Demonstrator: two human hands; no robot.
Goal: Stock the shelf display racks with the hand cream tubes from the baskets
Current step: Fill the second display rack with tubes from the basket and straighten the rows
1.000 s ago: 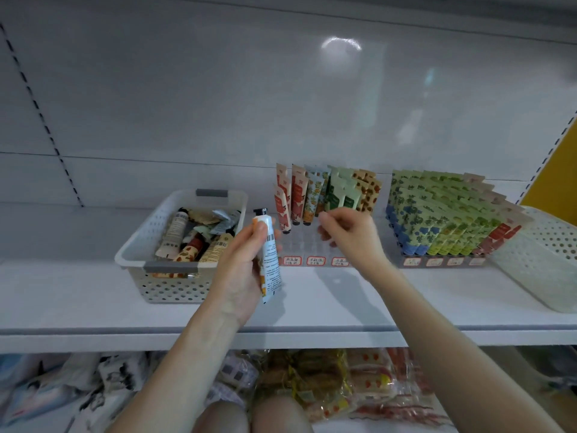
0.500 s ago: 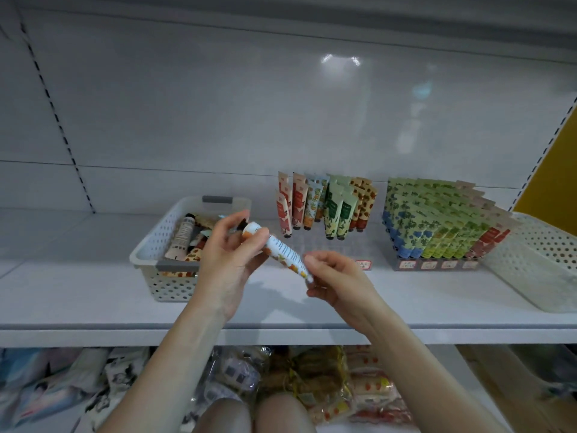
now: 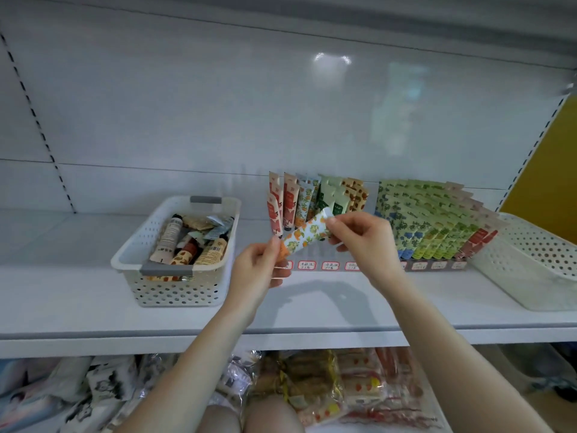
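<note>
Presently a floral tube (image 3: 307,234) is pinched at both ends by the left grip (image 3: 257,271) and right grip (image 3: 362,242), before the partly filled rack (image 3: 318,265); loose tubes (image 3: 193,242) are heaped in the white basket (image 3: 131,251).

1. Held tube (image 3: 307,234) is showing white ground, orange-and-green fruit print.
2. Left basket (image 3: 175,292) is showing white perforated walls, grey handles.
3. Right rack tubes (image 3: 421,223) are showing green, blue, red prints.

l hand (image 3: 254,273); r hand (image 3: 363,242); forearms (image 3: 193,364) bare; knees (image 3: 249,417) bare
</note>
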